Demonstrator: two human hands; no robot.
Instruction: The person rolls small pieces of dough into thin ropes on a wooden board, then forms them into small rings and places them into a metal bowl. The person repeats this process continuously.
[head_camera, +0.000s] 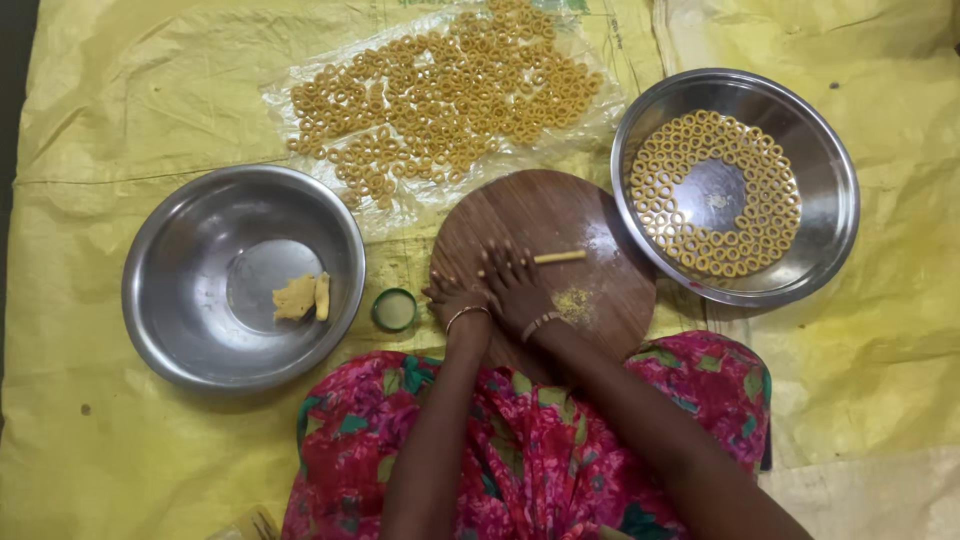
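Observation:
A round wooden board (590, 240) lies in front of me on a yellow sheet. Both my hands rest flat on it, side by side: my left hand (452, 292) at the board's left edge, my right hand (512, 280) just beside it. A thin yellow rope of dough (558, 257) sticks out to the right from under my right fingers. A smear of yellow crumbs (573, 300) lies on the board near my right wrist. Neither hand grips anything; the fingers are spread and press down.
A steel bowl (160, 290) at left holds two lumps of yellow dough (300, 297). A small green lid (394, 310) sits between bowl and board. A steel plate (830, 180) at right holds several dough rings in circles. More rings (450, 90) lie on clear plastic behind the board.

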